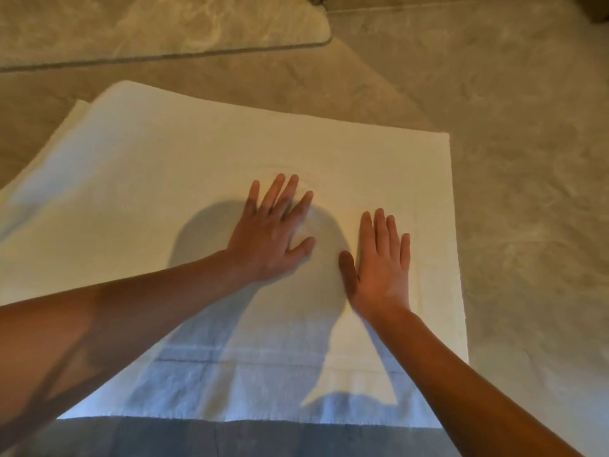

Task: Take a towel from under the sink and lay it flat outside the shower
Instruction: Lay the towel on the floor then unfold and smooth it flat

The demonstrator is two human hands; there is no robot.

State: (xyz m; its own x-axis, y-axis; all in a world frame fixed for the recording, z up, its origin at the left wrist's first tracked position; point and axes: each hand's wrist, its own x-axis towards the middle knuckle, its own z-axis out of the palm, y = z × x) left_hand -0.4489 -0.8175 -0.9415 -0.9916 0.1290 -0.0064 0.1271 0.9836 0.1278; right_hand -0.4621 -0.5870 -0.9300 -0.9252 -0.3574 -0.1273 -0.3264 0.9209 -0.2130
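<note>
I see the white towel (184, 179) spread on the marbled tile floor (527, 159), just short of a curved raised edge (164, 56) at the top. My left hand (268, 239) and right hand (382, 268) both lie palm-down on it, fingers straight and slightly splayed, side by side near its middle.

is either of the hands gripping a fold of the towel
No, the left hand and the right hand both lie palm down with straight fingers, flat on the towel.
</note>
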